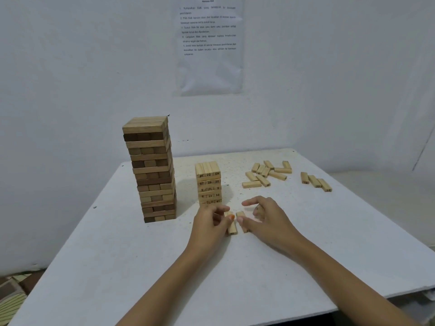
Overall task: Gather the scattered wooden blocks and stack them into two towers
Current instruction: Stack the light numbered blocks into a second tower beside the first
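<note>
White table [117,267] fills this corner of the room, and near its middle the person works two pale blocks lying side by side. The left hand [209,222] pinches the first pale block [232,228], thumb on top and fingers curled beside it. The right hand [268,220] sets its thumb against the second pale block [242,216] with fingers arched over it. That looks like a light pinch, though the palm hides the far side. Both blocks rest on the table, nearly parallel, with a narrow gap between them.

Just beyond the grip stands the numbered tower [208,182], short, its top layer showing three blocks. To do this step well, I'd judge the pair should be squared up at the ends, joined by a third, then lowered crosswise onto that layer without nudging the stack.

Left of the grip rises the tall brown tower [153,170], seemingly finished; the left forearm should keep off it. Well right of the grip lie the scattered blocks [266,172], with three more blocks [315,181] farther right. A printed sheet [209,43] hangs on the wall behind.
</note>
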